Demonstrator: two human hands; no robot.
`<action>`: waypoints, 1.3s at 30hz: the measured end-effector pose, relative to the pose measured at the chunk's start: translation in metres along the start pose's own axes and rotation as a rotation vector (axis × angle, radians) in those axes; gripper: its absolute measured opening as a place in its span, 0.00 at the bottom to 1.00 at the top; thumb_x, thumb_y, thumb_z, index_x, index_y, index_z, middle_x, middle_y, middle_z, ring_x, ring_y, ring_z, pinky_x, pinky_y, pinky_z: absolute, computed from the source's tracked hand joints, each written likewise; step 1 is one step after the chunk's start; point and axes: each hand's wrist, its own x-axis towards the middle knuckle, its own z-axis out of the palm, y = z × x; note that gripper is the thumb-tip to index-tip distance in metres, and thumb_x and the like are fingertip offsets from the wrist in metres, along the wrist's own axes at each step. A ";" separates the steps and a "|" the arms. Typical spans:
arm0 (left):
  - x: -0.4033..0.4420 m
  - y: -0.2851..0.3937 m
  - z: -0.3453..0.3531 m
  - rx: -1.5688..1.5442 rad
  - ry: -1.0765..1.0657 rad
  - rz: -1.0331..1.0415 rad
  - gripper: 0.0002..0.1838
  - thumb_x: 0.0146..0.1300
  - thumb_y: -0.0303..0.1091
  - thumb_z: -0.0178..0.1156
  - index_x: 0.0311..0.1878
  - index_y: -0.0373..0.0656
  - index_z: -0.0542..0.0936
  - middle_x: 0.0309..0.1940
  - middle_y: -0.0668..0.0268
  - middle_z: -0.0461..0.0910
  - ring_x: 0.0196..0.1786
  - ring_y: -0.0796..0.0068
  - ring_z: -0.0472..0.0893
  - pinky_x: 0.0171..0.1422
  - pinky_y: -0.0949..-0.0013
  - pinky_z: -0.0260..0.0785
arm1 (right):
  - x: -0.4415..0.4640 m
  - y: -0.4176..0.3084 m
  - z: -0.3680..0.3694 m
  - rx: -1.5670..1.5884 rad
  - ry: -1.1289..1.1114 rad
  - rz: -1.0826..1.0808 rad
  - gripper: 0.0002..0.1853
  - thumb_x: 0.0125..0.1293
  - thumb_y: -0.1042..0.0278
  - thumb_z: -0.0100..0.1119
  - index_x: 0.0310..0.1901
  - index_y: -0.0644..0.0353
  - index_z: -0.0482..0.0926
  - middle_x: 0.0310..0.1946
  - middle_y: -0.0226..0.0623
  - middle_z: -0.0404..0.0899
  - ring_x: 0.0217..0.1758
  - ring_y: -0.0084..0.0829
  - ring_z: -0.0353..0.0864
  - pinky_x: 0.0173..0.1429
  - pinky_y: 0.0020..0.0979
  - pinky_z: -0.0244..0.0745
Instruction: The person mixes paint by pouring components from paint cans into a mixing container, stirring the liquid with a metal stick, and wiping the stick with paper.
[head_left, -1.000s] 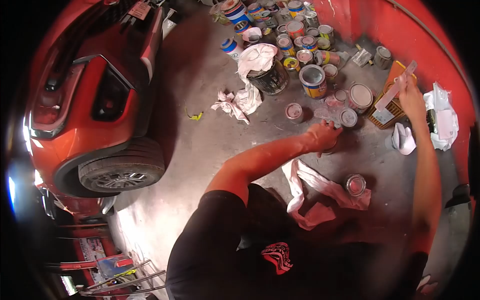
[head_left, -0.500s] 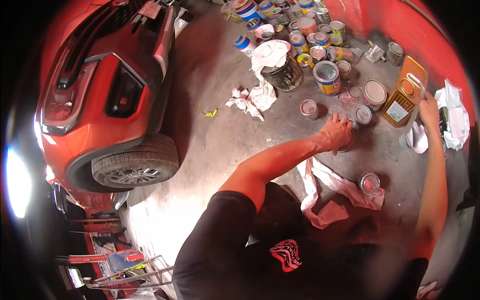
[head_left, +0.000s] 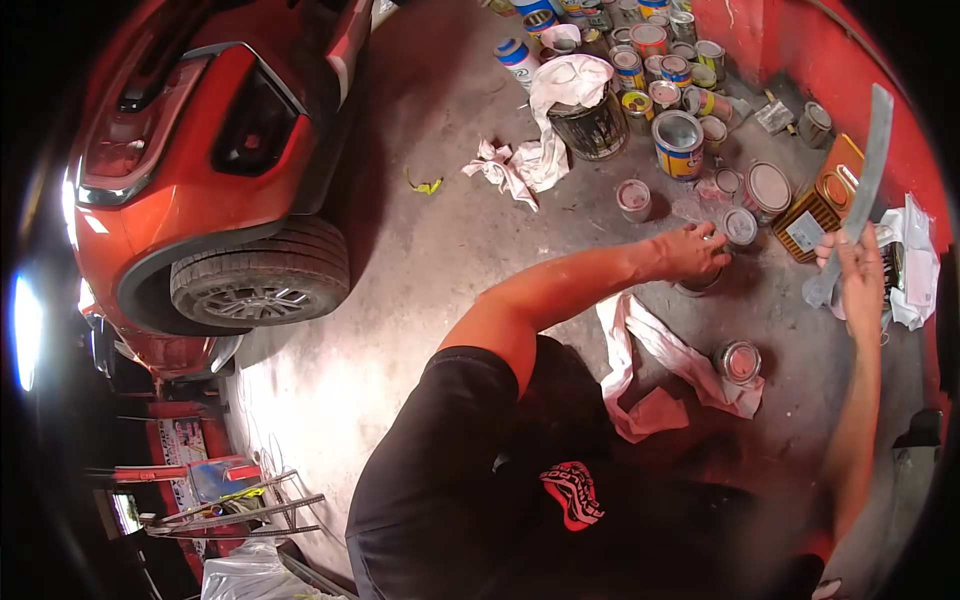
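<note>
My left hand (head_left: 690, 252) reaches across the floor, its fingers curled over the top of a small can (head_left: 702, 284); the hand covers most of that can. In my right hand (head_left: 857, 270) is a long, flat grey metal strip (head_left: 869, 165), held tilted with its longer end pointing up. A yellow rectangular tin (head_left: 803, 228) stands just left of the strip. Beyond my left hand sit a lidded can (head_left: 739, 227) and a larger round can (head_left: 768, 188). A small pinkish can (head_left: 634, 198) is off to the left.
White cloth (head_left: 668, 352) lies near my knees, with a small open can (head_left: 739, 362) at its edge. Several paint cans (head_left: 678, 145) crowd the back by a red wall (head_left: 770, 45). An orange-red vehicle (head_left: 165, 180) stands at left. White paper or plastic (head_left: 917, 262) lies at right.
My right hand has raised and turned the metal strip, which now stands clear above the fingers. My left hand stays at the small can, its fingers shifted. The whole view has moved slightly.
</note>
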 end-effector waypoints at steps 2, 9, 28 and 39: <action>-0.010 0.002 -0.002 0.029 0.042 0.013 0.48 0.35 0.33 0.77 0.66 0.48 0.68 0.60 0.57 0.66 0.63 0.51 0.68 0.63 0.57 0.71 | -0.003 0.011 0.012 0.105 0.011 0.037 0.12 0.73 0.67 0.53 0.53 0.63 0.72 0.39 0.35 0.80 0.39 0.23 0.79 0.46 0.26 0.75; -0.060 -0.013 0.024 -0.214 0.460 -0.020 0.44 0.45 0.39 0.73 0.66 0.42 0.65 0.62 0.51 0.65 0.66 0.45 0.66 0.69 0.54 0.65 | 0.002 0.021 0.024 0.042 0.009 0.050 0.08 0.67 0.66 0.60 0.43 0.60 0.77 0.31 0.27 0.78 0.35 0.19 0.76 0.37 0.22 0.71; -0.131 -0.086 0.069 -0.182 0.390 -1.135 0.16 0.66 0.47 0.58 0.35 0.43 0.81 0.34 0.54 0.82 0.34 0.48 0.83 0.37 0.50 0.75 | -0.022 -0.011 -0.004 -0.238 0.110 0.129 0.16 0.71 0.54 0.56 0.48 0.58 0.78 0.27 0.28 0.77 0.25 0.16 0.73 0.27 0.20 0.65; 0.030 0.133 -0.018 -0.231 0.141 0.173 0.21 0.53 0.36 0.61 0.50 0.37 0.79 0.50 0.56 0.78 0.50 0.58 0.80 0.49 0.60 0.78 | -0.034 -0.040 -0.004 -0.266 0.144 0.135 0.18 0.71 0.50 0.56 0.48 0.56 0.79 0.24 0.27 0.77 0.24 0.16 0.72 0.31 0.22 0.67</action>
